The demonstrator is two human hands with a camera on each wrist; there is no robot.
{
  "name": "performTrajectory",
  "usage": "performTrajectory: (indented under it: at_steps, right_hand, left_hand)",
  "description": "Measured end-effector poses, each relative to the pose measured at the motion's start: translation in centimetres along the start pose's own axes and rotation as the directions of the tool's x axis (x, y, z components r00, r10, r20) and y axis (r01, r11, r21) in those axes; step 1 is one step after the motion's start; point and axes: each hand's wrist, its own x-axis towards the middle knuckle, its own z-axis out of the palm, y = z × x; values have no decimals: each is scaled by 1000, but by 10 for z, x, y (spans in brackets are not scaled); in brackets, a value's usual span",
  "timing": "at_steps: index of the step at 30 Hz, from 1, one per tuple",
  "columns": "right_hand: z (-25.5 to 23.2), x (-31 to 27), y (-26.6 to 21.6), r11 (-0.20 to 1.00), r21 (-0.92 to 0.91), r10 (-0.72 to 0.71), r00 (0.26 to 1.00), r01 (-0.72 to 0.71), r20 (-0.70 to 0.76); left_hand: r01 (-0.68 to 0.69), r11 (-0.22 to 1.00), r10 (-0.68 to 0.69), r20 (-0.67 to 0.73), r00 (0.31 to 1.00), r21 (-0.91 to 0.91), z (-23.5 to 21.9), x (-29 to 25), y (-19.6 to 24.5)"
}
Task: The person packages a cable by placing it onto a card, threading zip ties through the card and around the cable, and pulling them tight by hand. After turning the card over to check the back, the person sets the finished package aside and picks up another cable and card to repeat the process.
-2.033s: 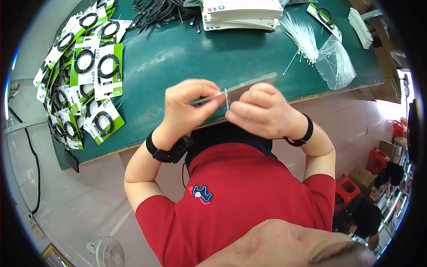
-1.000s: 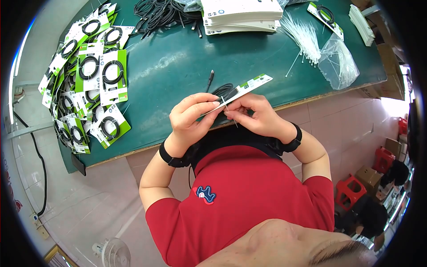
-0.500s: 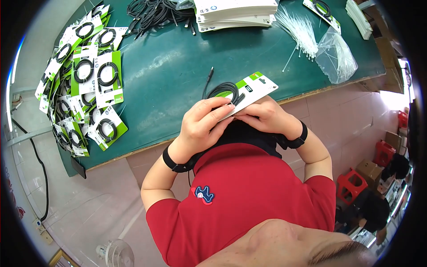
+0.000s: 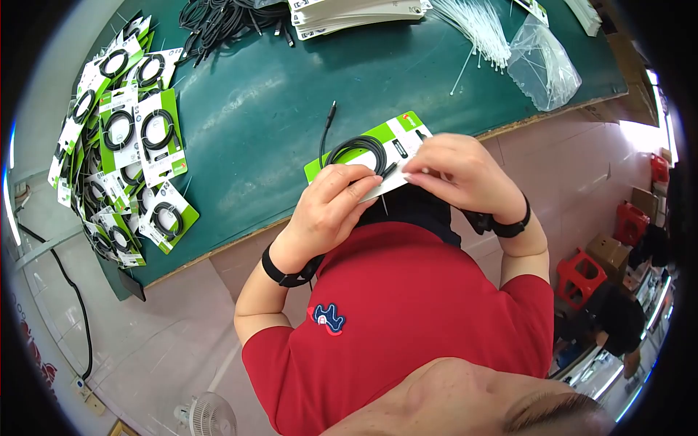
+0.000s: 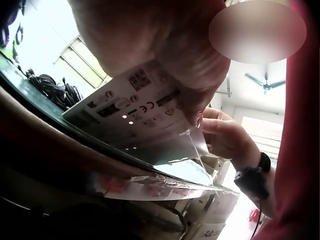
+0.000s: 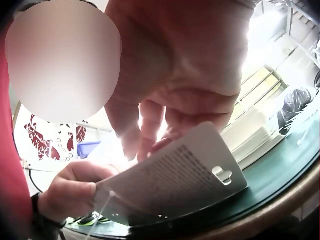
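Green/white card [image 4: 367, 156]: printed backing card with a black cable coil [image 4: 356, 149] on its face, held at the near edge of the desk [image 4: 269, 94], in front of the person's chest. Far corner hangs over the desk, near edge is in the air.
Left hand [image 4: 331, 207]: fingers curled over the card's near-left edge, thumb under it, gripping card and coil together; looks like it keeps the coil from sliding.
Right hand [image 4: 454, 171]: fingers bent, pinching the card's right edge. Left wrist view shows it close to a thin zip tie [image 5: 194, 146] poking out of the card's underside.
Card tilt: back raised toward the person, probably so the tie tail underneath can be reached.
Cable end: one plug [image 4: 331, 109] sticks out loose beyond the card, above the desk.
Desk left: heap of finished cards [image 4: 123, 138] with coiled cables, fanned out.
Desk far edge: loose black cables [image 4: 222, 14], stack of blank cards [image 4: 349, 14], bundle of white zip ties [image 4: 472, 25], clear plastic bag [image 4: 542, 65]; supplies within arm's reach.
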Motion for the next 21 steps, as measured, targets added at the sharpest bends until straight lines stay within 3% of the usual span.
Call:
performTrajectory:
  at_steps: [2,3,7,10,14,21]
  right_hand:
    - [14,14,10,978,-157,-166,968,137,-189]
    - [15,16,15,979,-155,-165,968,136,-192]
    - [17,23,29,965,-149,-226,973,217,-45]
    - [15,26,38,976,-13,-218,973,220,74]
    - [16,34,52,952,159,-280,955,262,103]
    - [16,33,56,959,188,-244,957,214,156]
  left_hand:
    - [19,1000,-19,24,1000,-11,0,-1,1]
    - [30,999,-29,36,999,-14,0,-1,1]
    - [9,1000,-8,43,999,-11,2,-2,-1]
    - [-2,1000,4,56,998,-24,1,-3,-3]
    - [-10,999,12,63,998,-36,1,-4,-6]
    - [-13,999,17,70,997,-51,4,-7,-8]
